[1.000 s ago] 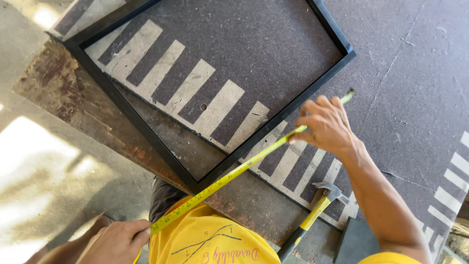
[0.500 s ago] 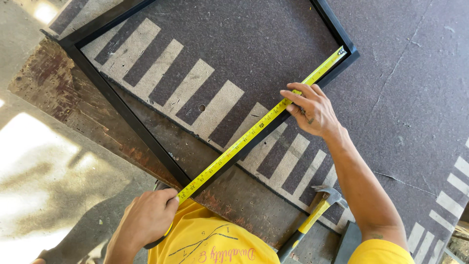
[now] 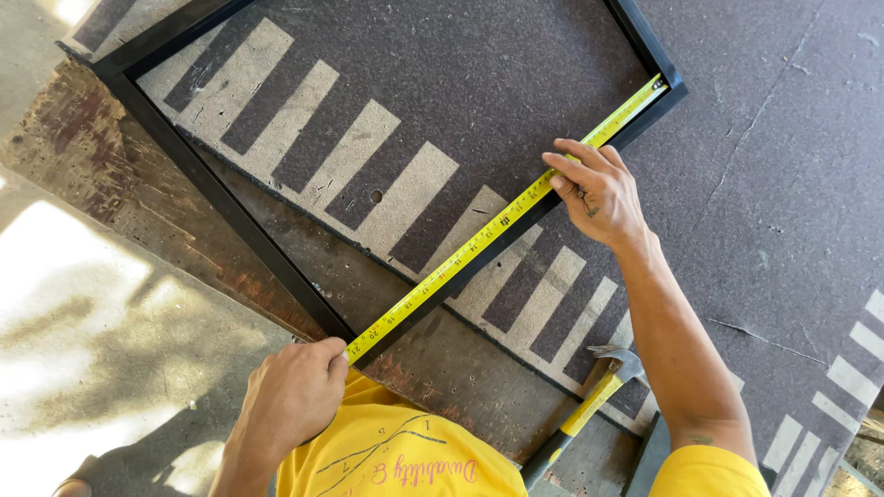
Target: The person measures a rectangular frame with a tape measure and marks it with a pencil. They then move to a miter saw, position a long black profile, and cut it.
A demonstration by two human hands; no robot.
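Observation:
A black metal frame point(image 3: 230, 207) lies on a dark board with pale stripes. A yellow measuring tape point(image 3: 479, 239) is stretched along the frame's near bar, from the bottom corner to the right corner. My left hand point(image 3: 295, 391) is closed on the tape's case end at the frame's bottom corner. My right hand point(image 3: 599, 193) presses the tape down against the bar near the right corner, fingers spread over it. The tape's hook sits at the right corner of the frame.
A hammer point(image 3: 589, 405) with a yellow and black handle lies on the board near my right forearm. The worn wooden table edge point(image 3: 83, 175) runs along the left, with sunlit concrete floor point(image 3: 83, 331) below it.
The tape has been drawn out and laid flat along the frame's bar. My left hand has come up to the bottom corner, and my right hand has moved toward the right corner.

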